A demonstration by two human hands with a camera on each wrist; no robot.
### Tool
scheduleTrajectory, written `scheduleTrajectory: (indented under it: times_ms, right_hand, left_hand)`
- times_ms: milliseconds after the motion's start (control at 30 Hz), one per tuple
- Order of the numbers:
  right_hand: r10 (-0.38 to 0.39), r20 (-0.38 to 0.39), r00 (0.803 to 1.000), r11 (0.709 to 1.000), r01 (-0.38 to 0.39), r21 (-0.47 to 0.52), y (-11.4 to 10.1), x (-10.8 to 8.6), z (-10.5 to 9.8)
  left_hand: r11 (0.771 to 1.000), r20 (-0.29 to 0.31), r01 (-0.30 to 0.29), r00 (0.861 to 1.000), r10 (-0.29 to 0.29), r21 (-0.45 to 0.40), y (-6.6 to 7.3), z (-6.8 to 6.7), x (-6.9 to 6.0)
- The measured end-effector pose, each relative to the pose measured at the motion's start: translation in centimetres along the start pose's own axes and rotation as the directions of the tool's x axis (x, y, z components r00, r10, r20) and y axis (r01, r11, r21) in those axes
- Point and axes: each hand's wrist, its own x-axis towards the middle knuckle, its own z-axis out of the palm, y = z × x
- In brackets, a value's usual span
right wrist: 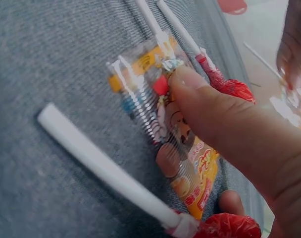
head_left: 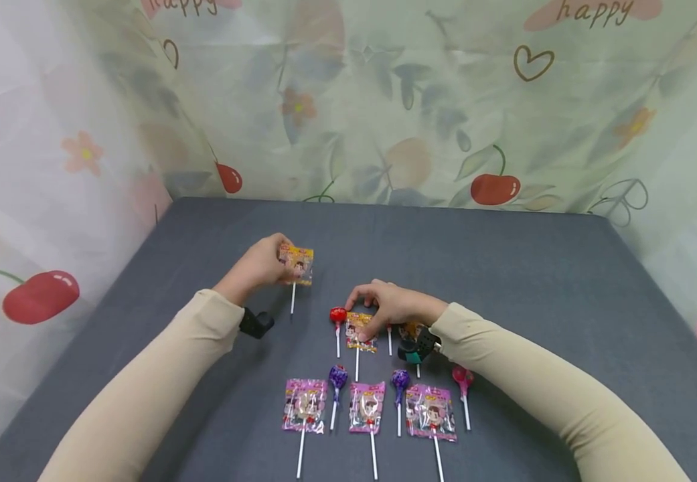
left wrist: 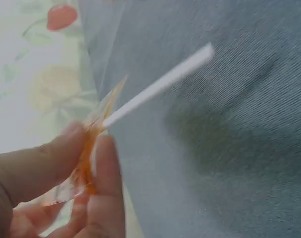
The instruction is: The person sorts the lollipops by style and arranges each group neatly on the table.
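My left hand (head_left: 262,262) pinches an orange-wrapped lollipop (head_left: 301,262) between thumb and fingers, raised above the table, its white stick pointing down in the head view. My right hand (head_left: 393,302) is at another orange-wrapped lollipop (head_left: 357,328) in the middle of the table. In the right wrist view its thumb lies on the clear-and-orange packet (right wrist: 180,124), with a fingertip showing past the far edge. On either side lie red lollipops, one red lollipop (head_left: 338,314) on the left and one mostly covered by the hand. A third orange packet (head_left: 410,329) is partly hidden beneath my right wrist.
Nearer me is a row of pink-wrapped lollipops (head_left: 367,407), alternating with purple lollipops (head_left: 400,379) and a pink-red lollipop (head_left: 462,376). Their sticks point towards me. The dark grey table (head_left: 505,268) ends at a printed curtain (head_left: 372,100) behind and at both sides.
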Motion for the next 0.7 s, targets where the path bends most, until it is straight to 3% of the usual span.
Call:
scheduleTrajectory:
  times_ms: [167, 267, 333, 433, 567, 633, 700]
  right_hand:
    - [0.0, 0.007, 1.0, 1.0, 0.0, -0.001, -0.1, -0.2, -0.2]
    - [0.0, 0.011, 1.0, 1.0, 0.0, -0.001, -0.1, -0.1, -0.2]
    - [0.004, 0.01, 1.0, 1.0, -0.004, -0.006, -0.2, 0.0, -0.2]
    - [0.011, 0.006, 1.0, 1.0, -0.011, -0.001, -0.2, 0.1, -0.2]
    - [0.014, 0.006, 1.0, 1.0, -0.014, 0.007, -0.3, 0.1, -0.2]
    - [0.016, 0.008, 1.0, 1.0, -0.016, 0.007, -0.3, 0.0, -0.2]
    - [0.013, 0.011, 1.0, 1.0, -0.013, 0.008, -0.3, 0.0, -0.2]
  left_hand:
    - [0.994, -0.129, -0.013, 0.992, -0.001, -0.108, -0.1, 0.2, 1.6]
    - [0.975, -0.163, -0.018, 0.986, -0.018, -0.219, -0.6, 0.9, 2.6]
    - [0.954, -0.156, -0.013, 0.987, -0.035, -0.301, -1.0, 1.5, 3.2]
    - [0.901, -0.117, 0.028, 0.989, -0.087, -0.433, -1.5, 2.3, 4.0]
    - [0.84, -0.052, 0.11, 0.985, -0.162, -0.531, -1.9, 3.3, 4.7]
    - [0.828, -0.03, 0.132, 0.984, -0.177, -0.545, -2.0, 3.7, 4.8]
    - [0.837, -0.035, 0.131, 0.984, -0.177, -0.531, -2.0, 4.1, 5.0]
